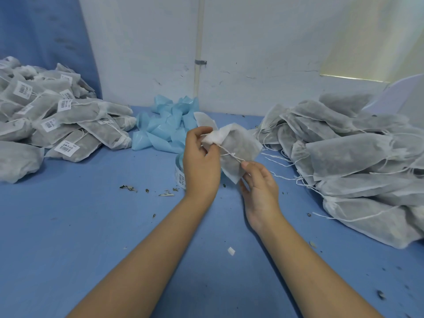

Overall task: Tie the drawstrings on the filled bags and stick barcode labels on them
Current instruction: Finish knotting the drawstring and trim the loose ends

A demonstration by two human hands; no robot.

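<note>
Bag (238, 148) is up off the table, mid-scene, between both hands, neck to the left and body hanging right. It's held that way, I'd judge, so the string (226, 153) can run taut across the front while the knot is pulled down; a small knot shows partway along it. No label visible on this bag yet.

L hand (202, 161): fingers curled, thumb and fingertips pinching the bunched white neck, anchoring it. R hand (259, 187): thumb and forefinger closed on the string's free end just below the bag, other fingers loosely bent and touching nothing I can make out.

Label roll (180, 172) sits just behind the L hand, partly hidden, prob. parked there for a quick grab once the knot's done. Blue scraps (167, 127) lie heaped beyond it by the far wall, likely peeled backing.

Piles are split by stage, it seems: labelled pile (57, 118) far left, barcodes showing; unlabelled pile (344, 152) right, loose strings trailing toward the centre. Leaf bits (128, 188) and a white scrap (231, 251) dot the blue table (91, 237), nearer than the hands
</note>
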